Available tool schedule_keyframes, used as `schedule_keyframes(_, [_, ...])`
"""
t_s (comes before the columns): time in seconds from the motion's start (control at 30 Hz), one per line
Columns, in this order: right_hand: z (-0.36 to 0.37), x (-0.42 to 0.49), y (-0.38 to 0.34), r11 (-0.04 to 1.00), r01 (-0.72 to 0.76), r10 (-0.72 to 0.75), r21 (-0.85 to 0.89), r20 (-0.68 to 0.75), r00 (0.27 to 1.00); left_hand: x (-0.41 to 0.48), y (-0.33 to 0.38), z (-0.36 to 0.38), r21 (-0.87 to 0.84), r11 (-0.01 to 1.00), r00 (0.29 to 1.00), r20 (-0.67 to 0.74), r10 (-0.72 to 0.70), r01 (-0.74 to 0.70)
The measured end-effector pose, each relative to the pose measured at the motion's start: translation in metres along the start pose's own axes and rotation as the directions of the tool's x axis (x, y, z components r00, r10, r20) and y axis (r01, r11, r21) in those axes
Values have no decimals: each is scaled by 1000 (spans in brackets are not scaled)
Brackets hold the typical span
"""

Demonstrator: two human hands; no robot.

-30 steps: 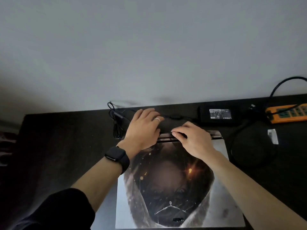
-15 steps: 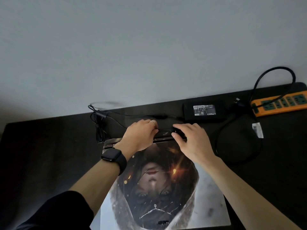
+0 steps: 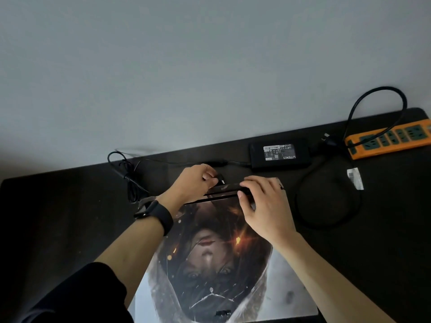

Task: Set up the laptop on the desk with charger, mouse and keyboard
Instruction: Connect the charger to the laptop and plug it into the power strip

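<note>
Pinching barrel plug (image 3: 221,182), left hand (image 3: 194,183), right hand (image 3: 264,205) gripping slim laptop (image 3: 291,287)

Left hand (image 3: 193,183) with charger plug (image 3: 220,182), right hand (image 3: 263,206) on laptop (image 3: 210,264) edge.

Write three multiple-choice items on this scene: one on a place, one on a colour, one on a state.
1. Where does the brick lie relative to the laptop?
A. On its lid.
B. Beyond its far edge, to the right.
C. At its near left corner.

2. What colour is the strip?
A. White.
B. Blue.
C. Orange.

3. What is the left hand doing?
A. Pinching the plug.
B. Lying open and empty.
C. Holding a mouse.

Answers: 1 B, the brick sits past the laptop's far right corner; 2 C, its casing is orange with green sockets; 3 A, its fingertips pinch the plug at the laptop's far edge.
</note>
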State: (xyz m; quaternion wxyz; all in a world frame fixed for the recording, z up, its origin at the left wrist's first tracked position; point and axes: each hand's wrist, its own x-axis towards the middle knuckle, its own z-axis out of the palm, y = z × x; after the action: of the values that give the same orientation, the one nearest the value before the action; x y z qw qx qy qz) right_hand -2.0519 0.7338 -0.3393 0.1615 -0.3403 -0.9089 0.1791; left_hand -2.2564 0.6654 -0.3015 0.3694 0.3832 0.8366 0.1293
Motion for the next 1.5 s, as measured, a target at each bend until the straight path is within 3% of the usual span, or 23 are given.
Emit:
schedule_keyframes(0.33, [-1,4,-8,997,-29,31,-70,21,999,-7,-3,6,-113,993,997,-68,29,-37])
schedule_keyframes(0.97, [0,6,-12,994,-31,35,-108,35,999,7,3,4,19,991,990,-45,135,-134])
schedule_keyframes(1.1, [1,6,-15,981,-129,138,-144,53,989,5,1,8,5,994,993,-41,111,-111])
schedule_keyframes(1.3, [-2,6,-19,970,-124,143,-210,76,987,-3,-1,12,-16,999,995,-88,48,-49])
schedule_keyframes(1.4, [-9,13,-20,960,-45,112,-276,230,967,-6,0,11,43,998,997,-61,54,-52])
schedule_keyframes(1.5, [-28,38,-13,966,67,91,-248,574,814,-10,3,9,20,999,999,-22,41,-41])
